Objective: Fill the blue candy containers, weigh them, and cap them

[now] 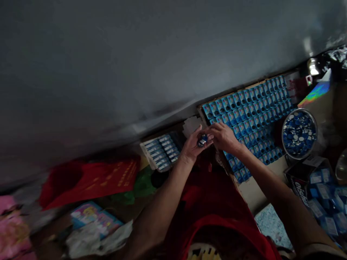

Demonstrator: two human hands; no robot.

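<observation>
My left hand (193, 144) is palm up with its fingers curled around several small blue and silver round pieces (202, 140). Just to its right, my right hand (223, 137) has its fingers bent together at the left hand's fingertips; what they pinch, if anything, is too small to make out. Beneath and beyond the right hand lies a board with rows of blue cards (252, 108), many with a dark round spot. A round metal bowl (299, 134) full of blue and silver round pieces stands right of the board.
Left of my hands is a box of stacked blue-white packs (162, 150). A red bag (108, 180) and a colourful packet (92, 216) lie further left. At the lower right, a dark carton (300, 180) stands beside blue packages (325, 202). A grey wall (135, 65) rises behind.
</observation>
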